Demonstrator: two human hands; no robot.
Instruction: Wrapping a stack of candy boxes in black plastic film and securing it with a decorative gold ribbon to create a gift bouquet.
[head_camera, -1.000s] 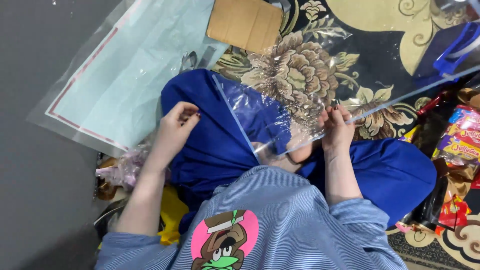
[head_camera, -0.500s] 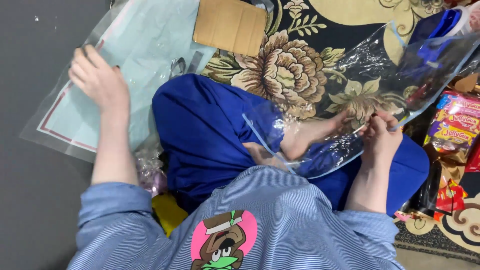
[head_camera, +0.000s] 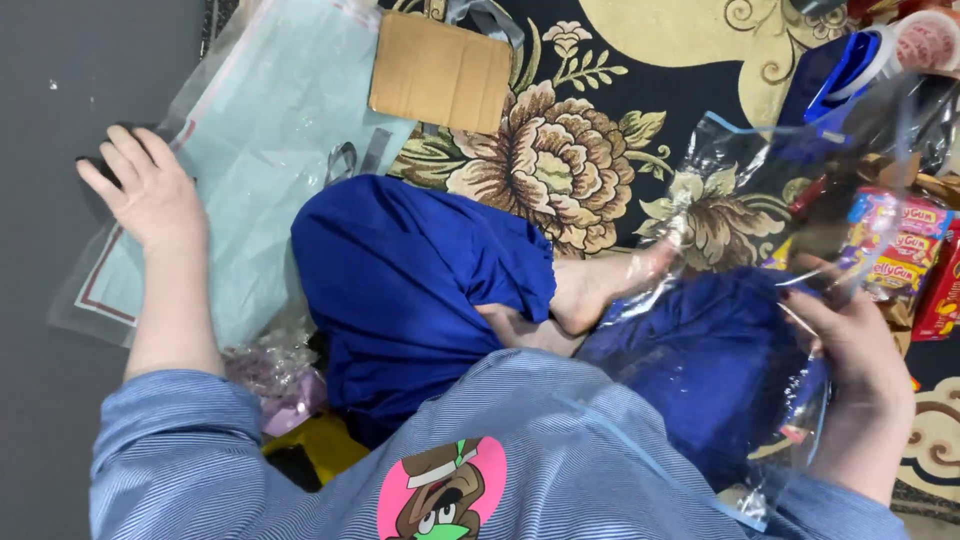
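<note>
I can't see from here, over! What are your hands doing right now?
Left hand flat on pale blue bagged sheet. Right hand gripping clear plastic bag. Snack packets beside it.

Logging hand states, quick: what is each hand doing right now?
Left hand: open, fingers spread, resting flat on the pale packaged sheet.
Right hand: closed, holding the clear plastic bag.

Clear plastic bag (head_camera: 800, 230) crumpled, held up at right; pale-green flat packet (head_camera: 270, 160) lying left on floor
</note>
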